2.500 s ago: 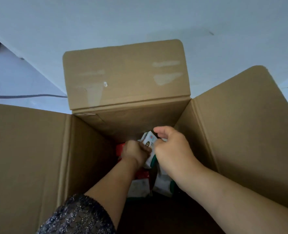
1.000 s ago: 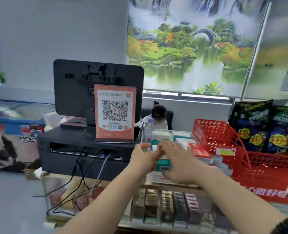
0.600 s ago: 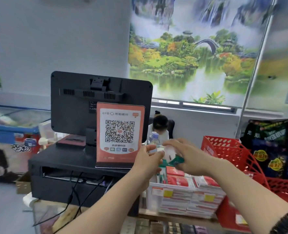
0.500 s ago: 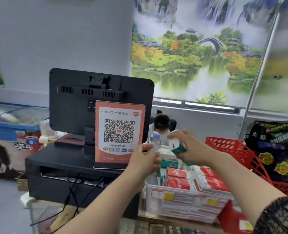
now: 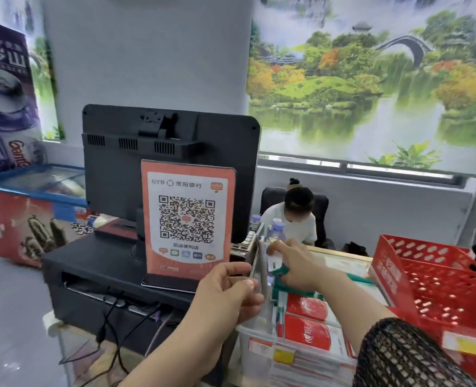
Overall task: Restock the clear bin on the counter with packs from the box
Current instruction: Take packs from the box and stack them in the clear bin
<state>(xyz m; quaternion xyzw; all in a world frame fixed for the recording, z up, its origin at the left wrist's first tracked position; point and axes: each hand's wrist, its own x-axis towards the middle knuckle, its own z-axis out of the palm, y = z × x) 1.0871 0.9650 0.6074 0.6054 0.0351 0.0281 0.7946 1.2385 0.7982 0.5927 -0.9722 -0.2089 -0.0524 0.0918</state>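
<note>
**Asker:** What are your fingers doing?

**Me:** My left hand point(image 5: 225, 294) has its thumb on top and its fingers curled underneath, and it pinches the left wall of the clear bin point(image 5: 256, 336). My right hand point(image 5: 296, 265) is closed round 1 white-and-green pack point(image 5: 276, 266), which it holds low over the far end of that bin.

**Asker:** What is in the bin?

**Me:** 2 red packs point(image 5: 309, 332) lie flat at the near end, one behind the other. Past them, under my right wrist, I see green and white edges, but I cannot tell how many packs those are. The front wall carries price labels, 1 of them yellow point(image 5: 282, 356).

**Asker:** And around it?

**Me:** The bin sits on the counter. Just to its left an orange QR sign point(image 5: 188, 219) stands on a black stand point(image 5: 100, 263), in front of the back of a monitor point(image 5: 169, 146). Just to the right of the bin is a red basket point(image 5: 432, 283). Beyond the bin are a bottle point(image 5: 277, 227) and a seated person point(image 5: 298, 219). A chest freezer point(image 5: 33, 191) stands far off on the left.
</note>
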